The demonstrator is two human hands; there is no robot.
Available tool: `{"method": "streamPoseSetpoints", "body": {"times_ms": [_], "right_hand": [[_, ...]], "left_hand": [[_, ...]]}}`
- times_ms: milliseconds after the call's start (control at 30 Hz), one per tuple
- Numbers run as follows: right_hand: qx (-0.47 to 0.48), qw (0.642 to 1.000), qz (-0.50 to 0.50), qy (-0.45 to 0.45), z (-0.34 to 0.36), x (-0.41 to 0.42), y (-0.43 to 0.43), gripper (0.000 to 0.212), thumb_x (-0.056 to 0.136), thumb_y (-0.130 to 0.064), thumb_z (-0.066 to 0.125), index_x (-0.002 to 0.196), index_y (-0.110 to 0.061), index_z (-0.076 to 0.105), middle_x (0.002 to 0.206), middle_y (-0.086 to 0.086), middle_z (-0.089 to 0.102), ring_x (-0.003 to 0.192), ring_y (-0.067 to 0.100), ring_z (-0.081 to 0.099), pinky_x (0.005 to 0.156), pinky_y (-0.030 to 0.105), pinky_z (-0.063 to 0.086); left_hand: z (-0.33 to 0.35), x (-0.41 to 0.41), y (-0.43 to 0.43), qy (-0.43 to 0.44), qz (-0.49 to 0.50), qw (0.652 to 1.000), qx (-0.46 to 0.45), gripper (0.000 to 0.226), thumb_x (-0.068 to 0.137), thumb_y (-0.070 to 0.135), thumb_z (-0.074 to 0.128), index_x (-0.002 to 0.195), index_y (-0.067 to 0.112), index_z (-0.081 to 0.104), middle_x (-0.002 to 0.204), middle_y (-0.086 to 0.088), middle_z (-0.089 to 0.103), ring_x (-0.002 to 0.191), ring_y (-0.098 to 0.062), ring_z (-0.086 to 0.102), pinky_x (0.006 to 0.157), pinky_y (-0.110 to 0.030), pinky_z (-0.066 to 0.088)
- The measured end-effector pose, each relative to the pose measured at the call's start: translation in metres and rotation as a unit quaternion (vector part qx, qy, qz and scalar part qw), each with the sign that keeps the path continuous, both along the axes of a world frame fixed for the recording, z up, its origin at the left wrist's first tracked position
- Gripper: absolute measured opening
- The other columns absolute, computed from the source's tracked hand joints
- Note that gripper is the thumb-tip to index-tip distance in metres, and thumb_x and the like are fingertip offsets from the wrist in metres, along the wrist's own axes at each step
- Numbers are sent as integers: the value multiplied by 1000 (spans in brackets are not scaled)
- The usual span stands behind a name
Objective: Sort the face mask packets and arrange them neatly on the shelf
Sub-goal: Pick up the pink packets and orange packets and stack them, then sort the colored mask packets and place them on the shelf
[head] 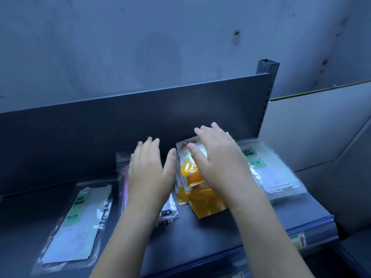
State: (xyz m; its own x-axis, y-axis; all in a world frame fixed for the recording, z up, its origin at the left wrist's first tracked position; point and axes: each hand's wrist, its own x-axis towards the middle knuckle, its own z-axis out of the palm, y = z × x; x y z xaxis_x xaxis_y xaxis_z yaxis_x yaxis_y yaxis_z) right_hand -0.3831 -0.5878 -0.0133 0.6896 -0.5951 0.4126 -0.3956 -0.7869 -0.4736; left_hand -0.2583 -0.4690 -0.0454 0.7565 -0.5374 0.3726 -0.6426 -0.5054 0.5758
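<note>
Orange mask packets lie loosely stacked on the dark shelf, between a clear-wrapped pile and green-labelled packets at the right. The right hand spreads over the orange stack and the left hand over the clear-wrapped pile, fingers straight, grasping nothing.

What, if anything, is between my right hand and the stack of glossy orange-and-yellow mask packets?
Nothing visible. The right hand is spread directly over the stack of glossy orange-and-yellow mask packets; the left hand is beside it, over a clear plastic packet.
</note>
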Motion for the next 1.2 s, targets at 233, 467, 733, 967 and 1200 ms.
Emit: {"method": "streamPoseSetpoints", "body": {"times_ms": [233,467,733,967,1200], "right_hand": [[4,997,60,56,-7,54,71,59,109,-49,40,160,-18,40,166,-5,40,161,16,16,129,37,17],[6,994,86,70,-16,129,156,60,110,-49,38,161,-18,38,167,-4,39,162,18,15,129,38,12],[44,991,78,102,-34,218,265,61,108,-51,40,159,-17,38,163,-2,43,160,21,20,130,40,17],[113,978,107,143,-51,282,361,61,106,-51,46,156,-16,42,161,2,46,154,21,31,123,35,27],[168,952,140,216,-61,324,425,51,103,-50,51,140,-15,55,142,5,58,136,27,48,108,40,43]], "left_hand": [[4,49,73,-3,50,997,59,66,104,56,38,158,18,40,170,1,30,160,-19,12,130,-43,8],[-3,114,155,-11,70,991,114,68,102,56,36,155,15,43,168,-3,35,159,-24,16,128,-46,11],[-6,205,270,-6,86,988,125,64,103,53,43,153,14,46,167,-5,37,158,-27,20,127,-48,14],[-30,272,374,28,125,982,136,63,102,53,47,151,14,49,164,-6,41,155,-29,26,126,-48,20],[-57,306,448,122,211,955,170,72,92,61,45,137,5,54,140,-22,58,132,-44,47,113,-53,37]]}}
